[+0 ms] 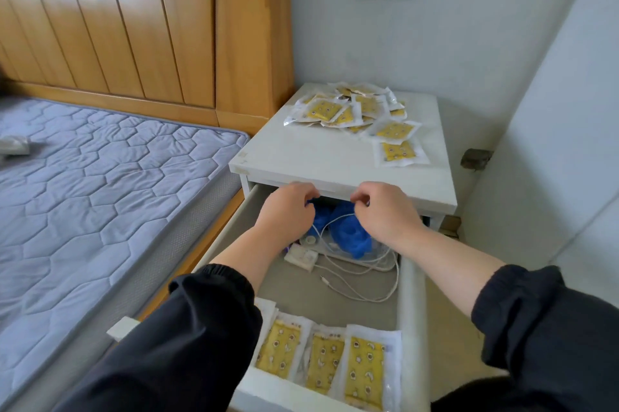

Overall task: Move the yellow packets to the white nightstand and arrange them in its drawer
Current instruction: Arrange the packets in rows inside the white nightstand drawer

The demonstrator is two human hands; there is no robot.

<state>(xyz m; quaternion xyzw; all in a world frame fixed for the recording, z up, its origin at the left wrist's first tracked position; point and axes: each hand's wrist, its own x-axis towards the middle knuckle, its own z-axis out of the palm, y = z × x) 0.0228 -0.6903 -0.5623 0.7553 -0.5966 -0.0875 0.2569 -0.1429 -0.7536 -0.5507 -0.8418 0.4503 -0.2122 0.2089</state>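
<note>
Left hand (288, 208) and right hand (383, 212) are both at the back of the open drawer (410, 294) with fingers curled, the left gripping the crumpled blue plastic stuff (348, 230) and the right pinching what looks like the white cable (361, 272). Up front in the drawer, three yellow packets (321, 361) stand side by side, and a white charger (301, 257) lies further back by the cable tangle. More packets sit in a loose pile (348, 110) on top of the white nightstand (301, 157).
</note>
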